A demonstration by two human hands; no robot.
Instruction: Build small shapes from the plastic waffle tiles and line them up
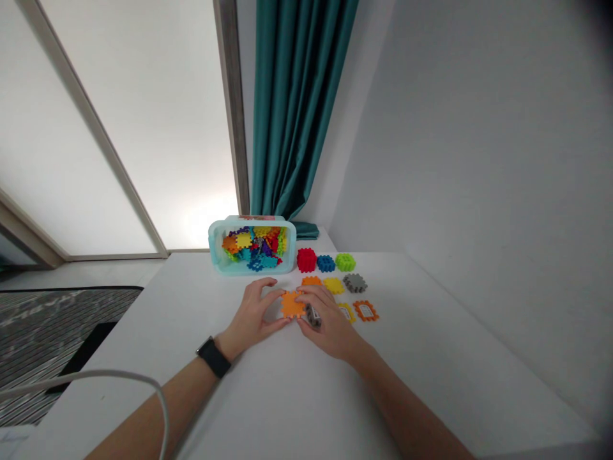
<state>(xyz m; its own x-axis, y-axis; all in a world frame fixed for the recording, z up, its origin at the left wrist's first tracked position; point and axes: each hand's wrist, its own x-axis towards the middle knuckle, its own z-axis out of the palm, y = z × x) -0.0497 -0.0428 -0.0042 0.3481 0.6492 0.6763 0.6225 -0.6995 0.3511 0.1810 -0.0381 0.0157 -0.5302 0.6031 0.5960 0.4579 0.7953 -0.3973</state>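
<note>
Your left hand (256, 311) and right hand (326, 317) close on an orange notched plastic tile (292, 305); your right apparently also grips a small grey plastic piece (313, 315).

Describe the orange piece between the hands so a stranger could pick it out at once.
On the white table, start at the pale blue tub of colourful pieces. Just in front of it, the left hand and right hand meet at a solid orange gear-edged piece. It alone sits between the hands, unlike the other orange piece nearer the tub and the hollow orange frame off to the right.
</note>
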